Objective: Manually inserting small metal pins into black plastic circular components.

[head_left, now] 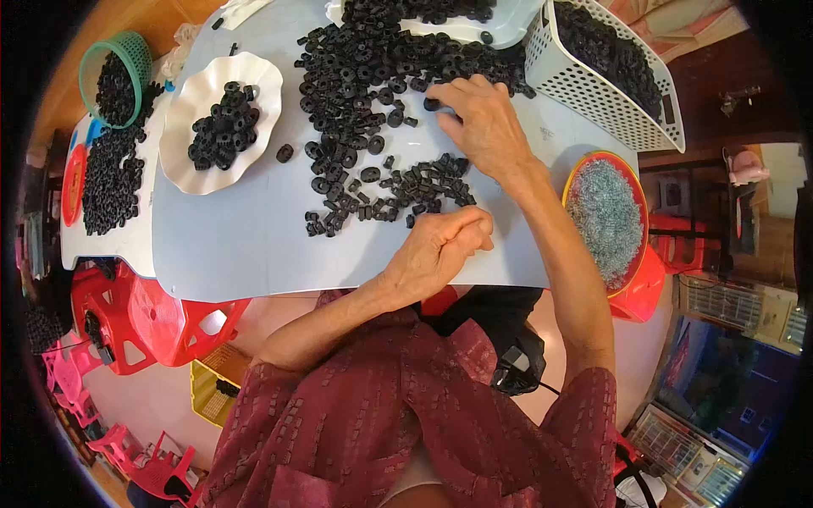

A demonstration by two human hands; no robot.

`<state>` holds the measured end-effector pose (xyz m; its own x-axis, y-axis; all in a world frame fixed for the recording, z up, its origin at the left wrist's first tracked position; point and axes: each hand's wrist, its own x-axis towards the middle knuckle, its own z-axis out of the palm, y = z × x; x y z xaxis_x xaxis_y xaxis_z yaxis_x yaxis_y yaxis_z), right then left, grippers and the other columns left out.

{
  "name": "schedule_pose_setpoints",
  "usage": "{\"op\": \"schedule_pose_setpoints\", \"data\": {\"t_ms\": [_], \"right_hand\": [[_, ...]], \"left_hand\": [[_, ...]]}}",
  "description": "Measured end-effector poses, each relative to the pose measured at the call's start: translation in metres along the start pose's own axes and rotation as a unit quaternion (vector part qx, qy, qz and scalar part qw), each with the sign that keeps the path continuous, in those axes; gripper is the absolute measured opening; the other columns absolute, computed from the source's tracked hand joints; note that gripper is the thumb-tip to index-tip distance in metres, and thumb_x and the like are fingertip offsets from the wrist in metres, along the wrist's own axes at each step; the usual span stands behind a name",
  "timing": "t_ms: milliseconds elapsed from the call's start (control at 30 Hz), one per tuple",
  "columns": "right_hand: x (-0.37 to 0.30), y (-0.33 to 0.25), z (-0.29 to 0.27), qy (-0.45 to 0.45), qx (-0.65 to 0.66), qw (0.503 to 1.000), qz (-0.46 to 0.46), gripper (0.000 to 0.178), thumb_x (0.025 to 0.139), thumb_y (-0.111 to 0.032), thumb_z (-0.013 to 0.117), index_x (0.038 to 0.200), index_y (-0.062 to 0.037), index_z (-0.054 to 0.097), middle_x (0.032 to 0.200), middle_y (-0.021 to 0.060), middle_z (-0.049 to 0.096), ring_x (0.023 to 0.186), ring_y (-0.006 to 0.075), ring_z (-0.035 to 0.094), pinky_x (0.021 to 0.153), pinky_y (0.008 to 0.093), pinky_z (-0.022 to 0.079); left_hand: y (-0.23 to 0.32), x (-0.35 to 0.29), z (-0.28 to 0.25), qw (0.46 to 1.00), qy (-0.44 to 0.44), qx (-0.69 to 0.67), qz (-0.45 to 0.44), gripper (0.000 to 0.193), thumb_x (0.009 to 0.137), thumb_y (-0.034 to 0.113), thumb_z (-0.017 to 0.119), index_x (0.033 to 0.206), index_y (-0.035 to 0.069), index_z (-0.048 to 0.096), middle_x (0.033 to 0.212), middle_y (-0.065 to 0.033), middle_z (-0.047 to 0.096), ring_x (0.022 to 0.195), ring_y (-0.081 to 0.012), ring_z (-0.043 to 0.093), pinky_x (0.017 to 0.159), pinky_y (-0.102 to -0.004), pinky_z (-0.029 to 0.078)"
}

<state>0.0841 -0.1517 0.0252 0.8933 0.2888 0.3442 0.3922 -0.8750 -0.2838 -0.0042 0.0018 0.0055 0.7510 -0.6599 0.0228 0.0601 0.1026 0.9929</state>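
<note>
My right hand (487,123) reaches over the table, its thumb and forefinger closed about a small black ring-shaped part (432,104) at the edge of a large spread of similar parts (339,102). Nearer to me, my left hand (432,254) is curled above the table's front edge; whatever its fingers hold is hidden. Just beyond it lie several small black cylindrical pieces (419,182). On the left, a white scalloped dish (175,161) carries a heap of black assembled-looking parts (224,127), with one more part (284,152) lying beside it.
A white perforated basket (593,93) full of black parts stands at the far right. Below it, a round tray (641,203) of small clear-grey pieces rests on a red stool (641,292). A green basket (140,63) lies tipped at the far left, beside more black pieces (110,182).
</note>
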Motion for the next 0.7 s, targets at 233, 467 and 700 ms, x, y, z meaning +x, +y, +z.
{"op": "schedule_pose_setpoints", "data": {"t_ms": [233,467,700], "right_hand": [[0.008,-0.005,0.001,-0.023,-0.060,0.998,-0.020,0.021,0.074,-0.009,0.066,0.095,-0.0077,0.062,0.080,0.0047,0.059,0.082,0.0244,0.053,0.073,0.0378,0.036],[-0.012,-0.004,0.002,0.040,0.004,0.999,0.028,0.026,0.072,-0.007,0.067,0.098,-0.0071,0.061,0.084,0.0070,0.062,0.077,0.0230,0.058,0.074,0.0388,0.042],[-0.064,-0.034,-0.042,0.088,0.195,0.969,0.121,0.039,0.073,-0.002,0.066,0.112,-0.0071,0.059,0.090,0.0089,0.066,0.085,0.0180,0.064,0.080,0.0308,0.050]], "left_hand": [[-0.001,0.000,-0.005,1.000,-0.011,0.021,0.019,0.023,0.097,0.017,0.045,0.095,-0.002,0.057,0.080,-0.0085,0.065,0.071,-0.0129,0.057,0.068,-0.0281,0.049],[-0.002,0.002,0.000,1.000,0.011,-0.020,0.004,0.018,0.093,0.014,0.047,0.092,0.000,0.058,0.079,-0.0074,0.066,0.072,-0.0123,0.059,0.067,-0.0279,0.050],[-0.003,0.004,-0.010,0.987,0.084,-0.134,0.024,0.018,0.095,0.010,0.046,0.104,-0.001,0.057,0.085,-0.0092,0.064,0.076,-0.0124,0.060,0.068,-0.0270,0.051]]}}
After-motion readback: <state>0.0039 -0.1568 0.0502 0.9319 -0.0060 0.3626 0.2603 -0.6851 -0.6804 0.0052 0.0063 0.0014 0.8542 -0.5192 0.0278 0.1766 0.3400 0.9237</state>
